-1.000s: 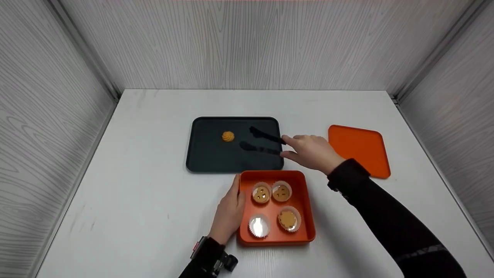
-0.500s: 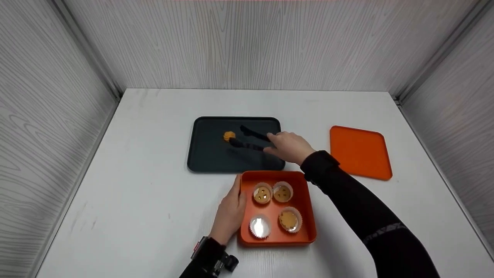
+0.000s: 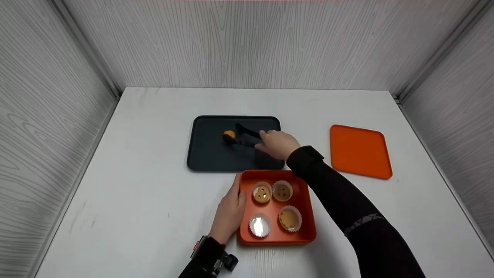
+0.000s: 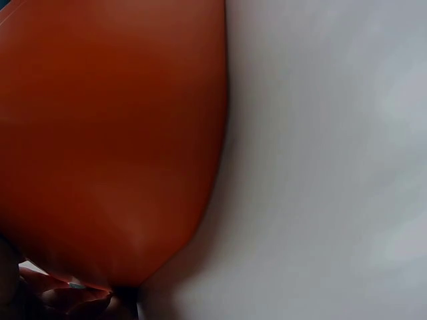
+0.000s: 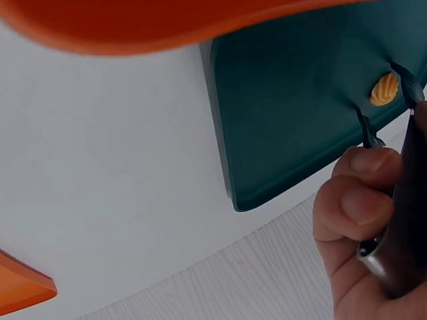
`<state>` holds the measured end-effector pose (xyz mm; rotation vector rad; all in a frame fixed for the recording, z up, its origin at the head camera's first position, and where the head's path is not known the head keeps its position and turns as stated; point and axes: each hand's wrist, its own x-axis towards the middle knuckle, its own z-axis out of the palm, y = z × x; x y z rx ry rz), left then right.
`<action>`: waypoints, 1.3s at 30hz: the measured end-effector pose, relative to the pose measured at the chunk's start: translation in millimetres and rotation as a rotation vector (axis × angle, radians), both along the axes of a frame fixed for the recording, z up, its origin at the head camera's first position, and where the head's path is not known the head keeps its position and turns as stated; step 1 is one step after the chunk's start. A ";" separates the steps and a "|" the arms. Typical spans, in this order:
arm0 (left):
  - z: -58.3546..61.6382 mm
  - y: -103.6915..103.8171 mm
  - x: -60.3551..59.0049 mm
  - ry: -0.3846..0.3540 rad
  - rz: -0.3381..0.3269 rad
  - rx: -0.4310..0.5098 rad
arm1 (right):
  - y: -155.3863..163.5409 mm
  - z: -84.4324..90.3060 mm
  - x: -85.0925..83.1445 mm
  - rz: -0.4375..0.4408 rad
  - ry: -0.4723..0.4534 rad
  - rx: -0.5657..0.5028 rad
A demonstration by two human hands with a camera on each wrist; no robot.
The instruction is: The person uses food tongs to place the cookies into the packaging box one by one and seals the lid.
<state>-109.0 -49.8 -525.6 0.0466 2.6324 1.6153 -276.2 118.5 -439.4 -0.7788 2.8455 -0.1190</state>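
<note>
No text, label, brand or number can be read in any view. The sleeve (image 3: 361,225) has a grey mark, too blurred to read

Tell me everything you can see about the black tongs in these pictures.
The tongs are black with two long thin arms, and look like plastic or coated metal; a metal end shows at the handle in the right wrist view. The right hand grips them at the handle end. They lie low over the dark tray, arms spread, tips on either side of the orange cookie. Whether the tips already touch the cookie cannot be told.
</note>
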 end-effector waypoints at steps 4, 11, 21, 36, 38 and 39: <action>-0.7 -0.6 -0.3 0.019 0.002 -0.002 | -7.8 0.2 -2.8 0.005 0.024 0.025; -3.0 -1.2 0.2 0.033 -0.006 0.009 | -14.1 -1.7 -7.0 0.006 0.076 0.032; -2.9 -0.6 0.0 0.039 -0.003 -0.003 | -9.8 3.7 -5.2 0.052 0.147 0.035; -5.0 0.4 -0.7 0.031 -0.006 -0.001 | 31.8 4.1 4.1 0.118 0.150 -0.002; -4.9 0.3 -0.6 0.028 -0.005 -0.002 | 38.2 1.1 5.9 0.112 0.149 -0.011; -5.0 0.2 -0.7 0.029 -0.005 -0.003 | 41.3 0.0 6.9 0.111 0.152 -0.015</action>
